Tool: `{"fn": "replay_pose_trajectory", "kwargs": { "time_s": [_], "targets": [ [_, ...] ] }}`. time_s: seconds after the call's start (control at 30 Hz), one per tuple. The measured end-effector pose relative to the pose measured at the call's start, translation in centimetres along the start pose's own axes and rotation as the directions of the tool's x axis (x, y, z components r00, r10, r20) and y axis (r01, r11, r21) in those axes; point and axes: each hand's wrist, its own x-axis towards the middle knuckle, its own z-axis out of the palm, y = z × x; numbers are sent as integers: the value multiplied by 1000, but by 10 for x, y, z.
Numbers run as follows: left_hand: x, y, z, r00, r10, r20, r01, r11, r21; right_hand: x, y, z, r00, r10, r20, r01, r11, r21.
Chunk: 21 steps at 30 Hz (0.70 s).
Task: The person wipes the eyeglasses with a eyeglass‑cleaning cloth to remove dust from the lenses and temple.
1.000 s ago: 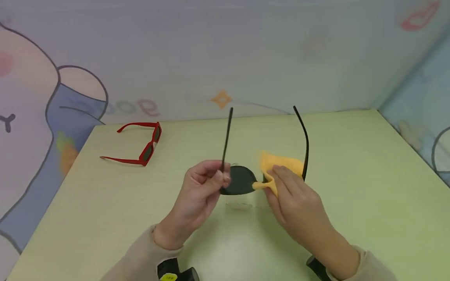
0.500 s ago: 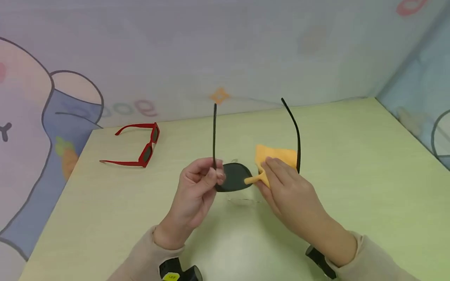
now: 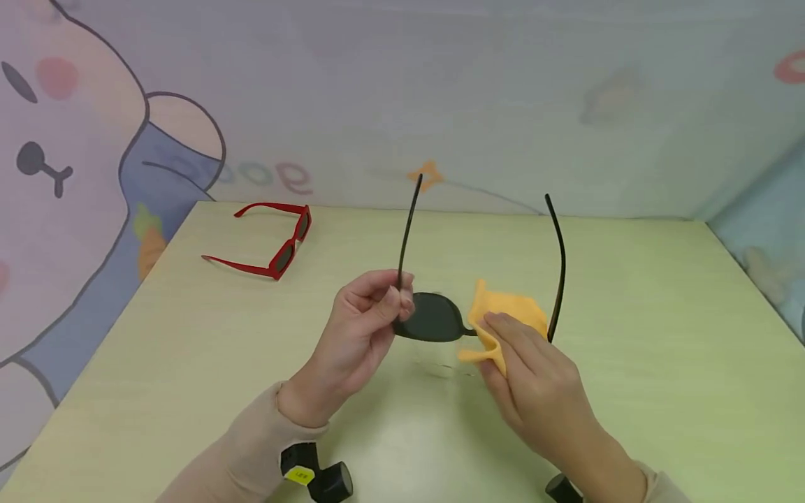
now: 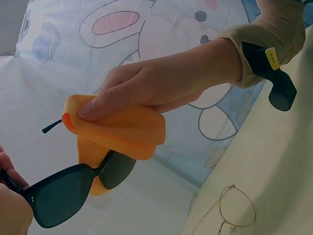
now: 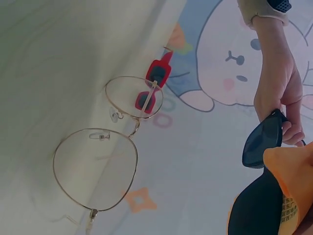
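Black sunglasses are held up over the table, both temples unfolded and pointing away. My left hand pinches them by the hinge at the left lens. With its thumb and fingers, my right hand grips a yellow-orange cloth folded around the right lens, most of which it hides. In the left wrist view the cloth covers both sides of that lens, while the other dark lens is bare. The right wrist view shows my left hand at the far hinge.
Red sunglasses lie unfolded at the table's back left. Thin gold-rimmed glasses stand on the table below the held pair, barely visible from the head view. A wall with cartoon prints rises behind the table.
The head view has shifted. My right hand and the cloth have slid slightly along the right lens, and the cloth's loose end has dropped off the bridge. My left hand keeps its hold.
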Motion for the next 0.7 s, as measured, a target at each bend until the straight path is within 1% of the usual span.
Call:
{"fn": "replay_pose_trajectory", "kwargs": {
  "time_s": [0.1,0.17,0.23,0.33,0.4,0.47,0.53,0.63,0.7],
  "targets": [
    [1,-1,-4,1000,0,-16,0,1000,8,0,0,2,999,-20,-28,21,999,39],
    [4,-1,-5,999,-17,-28,17,1000,11,-1,1,2,998,-28,-51,30,998,49],
    [11,-2,-6,998,-39,-45,40,999,18,-1,4,2,997,-34,-70,38,998,55],
    [20,-3,-5,996,-59,-62,61,997,41,-3,8,1,996,-46,-72,49,998,40],
    [21,-3,-5,996,-62,-62,66,996,53,-5,8,-1,996,-63,-64,65,998,25],
    [17,-3,-6,997,-55,-60,59,996,65,-8,6,-1,995,-84,-60,85,996,24],
    [8,-1,-7,996,-56,-71,61,995,74,-11,2,-2,993,-99,-56,102,994,47],
    [-3,1,-8,993,-48,-110,57,995,83,-14,-1,-2,990,-114,-81,125,981,151],
    [-10,3,-8,988,-48,-146,60,995,83,-15,-2,-4,990,-110,-92,129,962,242]
  ]
}}
